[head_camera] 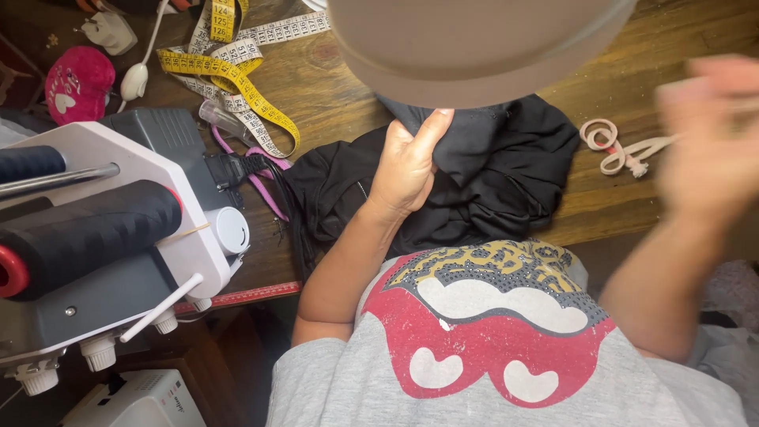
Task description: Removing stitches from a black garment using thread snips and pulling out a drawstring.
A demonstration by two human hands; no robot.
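Observation:
My left hand (407, 166) grips a bunched black fabric (490, 178) lying on the wooden table (332, 79). The thumb points up and the fingers are tucked into the cloth's folds. My right hand (711, 126) is raised at the right edge and heavily blurred, so its fingers cannot be made out. It hovers just right of a pale pink looped cord (621, 150) on the table. A grey hat brim (474, 39) hides the fabric's far side.
A white and grey sewing machine (118, 237) with black thread cones stands at the left. Yellow and white tape measures (237, 71) lie behind it, beside a pink pincushion (77, 83). A red ruler (253, 295) runs along the table's near edge.

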